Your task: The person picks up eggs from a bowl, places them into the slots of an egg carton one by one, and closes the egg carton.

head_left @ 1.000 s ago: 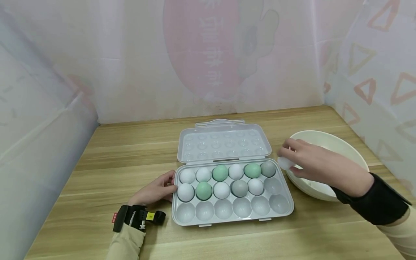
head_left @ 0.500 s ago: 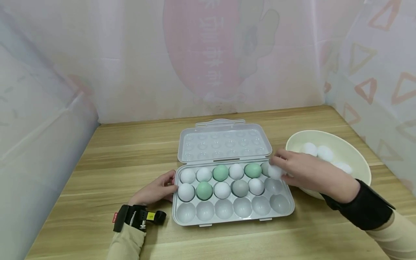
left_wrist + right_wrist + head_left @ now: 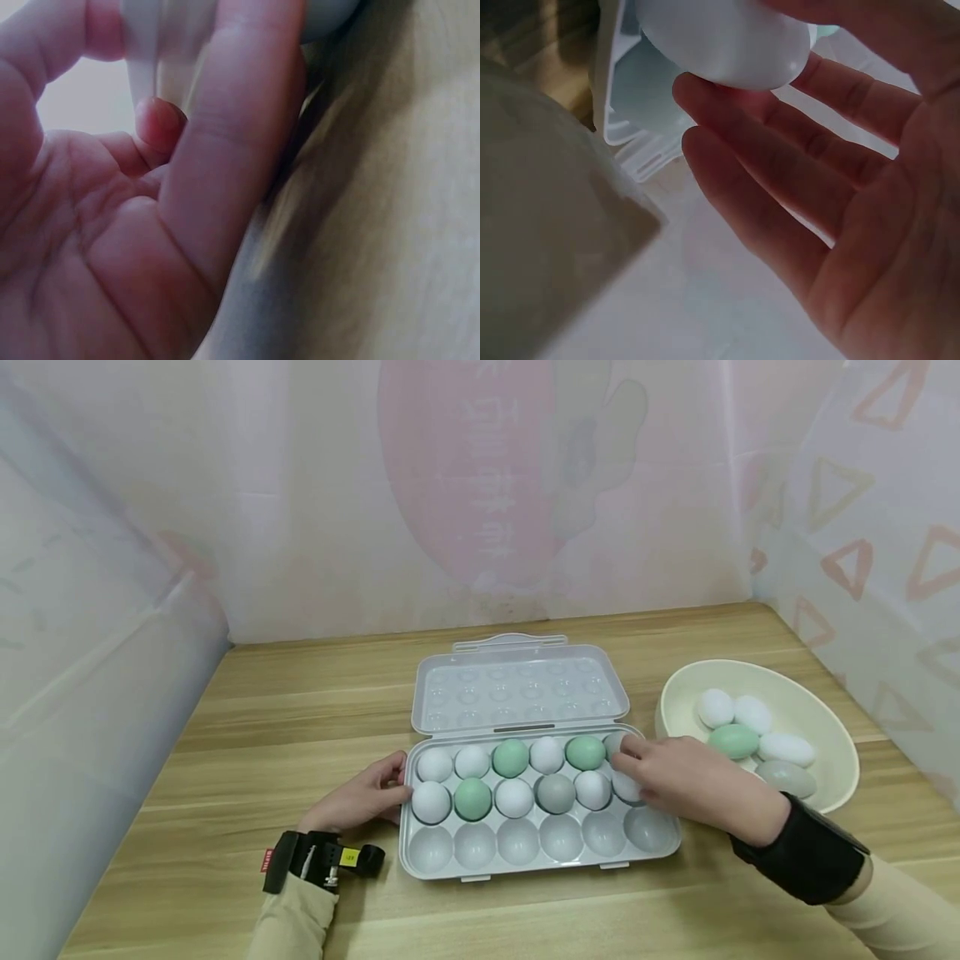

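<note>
A pale plastic egg box (image 3: 517,843) lies with its lid (image 3: 517,685) folded back. White, green and grey eggs fill its back row and most of the middle row; the front row's cups hold none. My left hand (image 3: 358,797) grips the box's left side, thumb at the rim and fingers curled against the wall. At the right end of the middle row, my right hand (image 3: 697,781) pinches a white egg (image 3: 727,41) between thumb and fingers, in or just over the last cup. In the head view this egg is partly hidden behind the fingers, as is the grey egg (image 3: 613,743) behind it.
To the right stands a cream bowl (image 3: 838,760) with several eggs in it, among them a green egg (image 3: 733,741) and a grey egg (image 3: 786,778). Printed cloth walls (image 3: 300,527) border the wooden table (image 3: 300,693) at the back and sides.
My right hand has carried the white egg from the bowl's near-left rim leftward and down to the middle row's right end, uncovering the bowl's eggs. The left hand stays on the box.
</note>
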The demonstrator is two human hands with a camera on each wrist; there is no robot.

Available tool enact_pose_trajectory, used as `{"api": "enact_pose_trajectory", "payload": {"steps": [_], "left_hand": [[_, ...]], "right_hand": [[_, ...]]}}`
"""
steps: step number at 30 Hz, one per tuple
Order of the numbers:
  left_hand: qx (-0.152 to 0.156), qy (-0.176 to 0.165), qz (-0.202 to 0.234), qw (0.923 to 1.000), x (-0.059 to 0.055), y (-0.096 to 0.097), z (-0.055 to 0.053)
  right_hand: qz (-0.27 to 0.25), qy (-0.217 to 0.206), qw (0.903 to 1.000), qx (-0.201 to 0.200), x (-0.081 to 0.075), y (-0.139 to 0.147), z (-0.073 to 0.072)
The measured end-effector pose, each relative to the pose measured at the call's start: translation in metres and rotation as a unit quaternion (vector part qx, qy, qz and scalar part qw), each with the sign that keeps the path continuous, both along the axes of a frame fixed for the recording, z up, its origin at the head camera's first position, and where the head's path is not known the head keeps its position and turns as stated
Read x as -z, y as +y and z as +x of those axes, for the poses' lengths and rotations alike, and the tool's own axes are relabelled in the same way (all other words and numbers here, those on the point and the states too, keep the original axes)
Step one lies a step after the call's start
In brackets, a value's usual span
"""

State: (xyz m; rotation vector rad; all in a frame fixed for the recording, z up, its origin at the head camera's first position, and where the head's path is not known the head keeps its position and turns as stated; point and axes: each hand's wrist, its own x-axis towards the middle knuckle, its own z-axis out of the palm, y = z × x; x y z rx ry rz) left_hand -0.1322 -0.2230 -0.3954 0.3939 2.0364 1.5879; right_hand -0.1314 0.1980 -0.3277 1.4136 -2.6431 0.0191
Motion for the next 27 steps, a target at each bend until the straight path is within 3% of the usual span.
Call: {"api": "enact_pose_trajectory", "payload": {"steps": [14, 21, 27], "left_hand": [[0.004, 0.001, 0.001, 1.0000, -0.001, 0.000, 0.000], [0.007, 0.002, 0.000, 1.0000, -0.001, 0.000, 0.000], [0.005, 0.003, -0.002, 1.0000, -0.002, 0.000, 0.001]], "right_hand": [[0.003, -0.003, 1.0000, 0.004, 0.012, 0.000, -0.001], [0.000, -0.015, 0.9998, 0.011, 0.004, 0.003, -0.004], [-0.010, 0.022, 0.9996, 0.014, -0.007, 0.009, -0.004]]}}
